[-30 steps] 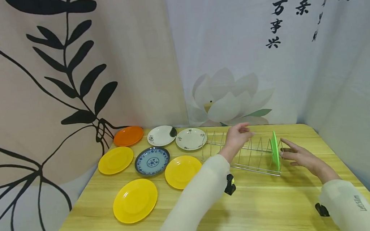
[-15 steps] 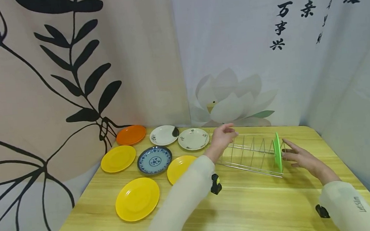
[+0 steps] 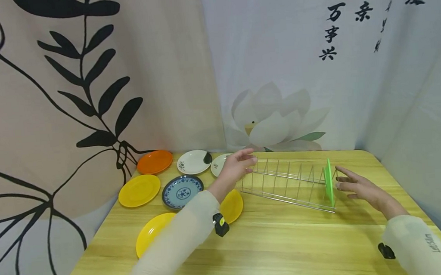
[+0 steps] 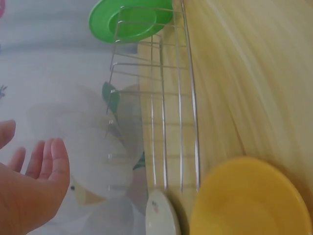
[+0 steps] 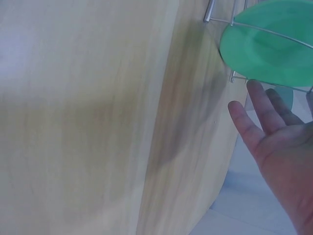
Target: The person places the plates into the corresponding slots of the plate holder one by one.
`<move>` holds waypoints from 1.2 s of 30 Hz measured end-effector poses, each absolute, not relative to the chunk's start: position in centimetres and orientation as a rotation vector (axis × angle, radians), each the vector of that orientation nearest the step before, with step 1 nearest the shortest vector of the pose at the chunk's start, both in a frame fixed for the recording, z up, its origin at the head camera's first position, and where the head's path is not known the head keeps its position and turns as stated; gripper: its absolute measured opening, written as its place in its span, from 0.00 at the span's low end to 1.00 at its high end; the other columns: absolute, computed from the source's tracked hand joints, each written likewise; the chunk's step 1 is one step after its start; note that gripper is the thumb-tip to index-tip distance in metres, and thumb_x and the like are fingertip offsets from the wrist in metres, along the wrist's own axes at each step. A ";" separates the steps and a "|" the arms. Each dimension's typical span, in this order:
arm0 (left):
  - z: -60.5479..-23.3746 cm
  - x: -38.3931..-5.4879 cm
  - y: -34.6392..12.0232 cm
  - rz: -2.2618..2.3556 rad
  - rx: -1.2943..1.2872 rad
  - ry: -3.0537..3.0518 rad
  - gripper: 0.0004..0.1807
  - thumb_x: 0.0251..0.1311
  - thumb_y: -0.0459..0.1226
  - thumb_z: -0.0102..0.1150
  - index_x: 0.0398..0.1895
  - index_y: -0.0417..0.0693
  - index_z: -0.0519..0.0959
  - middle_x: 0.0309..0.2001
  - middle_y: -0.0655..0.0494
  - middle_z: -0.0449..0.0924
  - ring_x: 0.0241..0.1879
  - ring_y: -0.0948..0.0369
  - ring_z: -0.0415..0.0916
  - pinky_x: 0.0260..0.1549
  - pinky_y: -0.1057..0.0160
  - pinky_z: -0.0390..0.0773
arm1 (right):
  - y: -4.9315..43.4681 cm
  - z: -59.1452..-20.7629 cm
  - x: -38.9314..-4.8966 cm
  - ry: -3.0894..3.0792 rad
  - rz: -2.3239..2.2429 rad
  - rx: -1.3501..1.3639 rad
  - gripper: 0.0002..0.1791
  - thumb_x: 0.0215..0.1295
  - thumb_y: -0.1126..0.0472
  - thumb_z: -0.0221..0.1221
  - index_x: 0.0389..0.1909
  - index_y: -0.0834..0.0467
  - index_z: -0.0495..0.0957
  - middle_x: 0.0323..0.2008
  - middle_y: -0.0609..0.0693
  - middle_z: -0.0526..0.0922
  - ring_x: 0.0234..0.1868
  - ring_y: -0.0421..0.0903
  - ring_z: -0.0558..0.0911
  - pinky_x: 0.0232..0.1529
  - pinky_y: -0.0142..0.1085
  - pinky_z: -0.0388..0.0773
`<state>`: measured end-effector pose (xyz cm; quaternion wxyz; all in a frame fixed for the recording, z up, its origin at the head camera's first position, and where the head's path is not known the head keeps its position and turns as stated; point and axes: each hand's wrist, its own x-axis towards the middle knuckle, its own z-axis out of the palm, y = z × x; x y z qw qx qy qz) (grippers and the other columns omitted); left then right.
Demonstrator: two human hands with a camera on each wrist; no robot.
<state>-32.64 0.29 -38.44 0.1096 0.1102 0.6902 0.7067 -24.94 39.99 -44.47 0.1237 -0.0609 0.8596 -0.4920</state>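
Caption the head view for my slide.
Green plate standing in rack, right hand beside it, left hand empty.

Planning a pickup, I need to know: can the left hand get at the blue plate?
Probably yes: the left hand looks empty and hovers nearby, and nothing seems to lie on the blue plate.

The left sleeve [image 3: 178,239] is off-white; a black module [image 3: 220,228] with a yellow-green mark [image 3: 222,220] sits at its cuff. The right sleeve [image 3: 413,241] matches, carrying small dark lettering [image 3: 432,243] and a second black module [image 3: 386,251]. Both hands [image 3: 235,168] are bare.
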 end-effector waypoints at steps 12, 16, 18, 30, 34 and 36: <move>-38.5 -31.2 -8.0 2.152 0.193 1.999 0.22 0.67 0.34 0.60 0.63 0.44 0.74 0.56 0.46 0.77 0.51 0.54 0.77 0.56 0.52 0.77 | 40.1 -44.2 -24.8 2.497 -1.390 -0.196 0.48 0.75 0.49 0.53 0.79 0.58 0.31 0.72 0.78 0.43 0.68 0.76 0.56 0.59 0.68 0.65; -38.4 -30.6 -10.5 2.151 0.211 2.012 0.22 0.71 0.35 0.56 0.66 0.43 0.71 0.59 0.44 0.75 0.55 0.51 0.75 0.58 0.50 0.76 | 40.0 -44.1 -24.9 2.528 -1.350 -0.199 0.48 0.75 0.48 0.53 0.79 0.57 0.32 0.72 0.77 0.44 0.68 0.76 0.56 0.59 0.68 0.65; -38.2 -30.4 -11.7 2.154 0.216 2.010 0.22 0.72 0.36 0.54 0.68 0.42 0.69 0.61 0.42 0.74 0.58 0.49 0.74 0.59 0.49 0.74 | 39.9 -44.0 -24.9 2.540 -1.331 -0.206 0.47 0.75 0.49 0.53 0.79 0.57 0.33 0.72 0.78 0.46 0.68 0.76 0.56 0.58 0.68 0.66; -38.7 -29.4 -18.6 2.105 0.091 2.142 0.27 0.73 0.45 0.54 0.71 0.48 0.67 0.64 0.46 0.71 0.62 0.51 0.71 0.59 0.58 0.75 | 40.1 -44.3 -24.4 2.545 -1.327 -0.195 0.45 0.77 0.47 0.49 0.79 0.56 0.30 0.71 0.79 0.45 0.67 0.76 0.59 0.60 0.67 0.65; -39.5 -28.7 -21.1 2.126 0.045 2.143 0.29 0.73 0.46 0.53 0.73 0.46 0.64 0.66 0.45 0.69 0.62 0.52 0.70 0.61 0.58 0.73 | 39.8 -44.2 -24.4 2.527 -1.358 -0.201 0.45 0.77 0.48 0.48 0.79 0.55 0.30 0.72 0.78 0.46 0.67 0.75 0.59 0.60 0.67 0.65; -40.0 -28.2 -22.3 2.142 0.012 2.135 0.30 0.73 0.45 0.53 0.74 0.46 0.63 0.66 0.45 0.68 0.61 0.54 0.71 0.61 0.58 0.72 | 39.6 -44.2 -24.5 2.515 -1.366 -0.201 0.44 0.78 0.47 0.47 0.79 0.55 0.29 0.72 0.78 0.46 0.68 0.75 0.59 0.61 0.67 0.64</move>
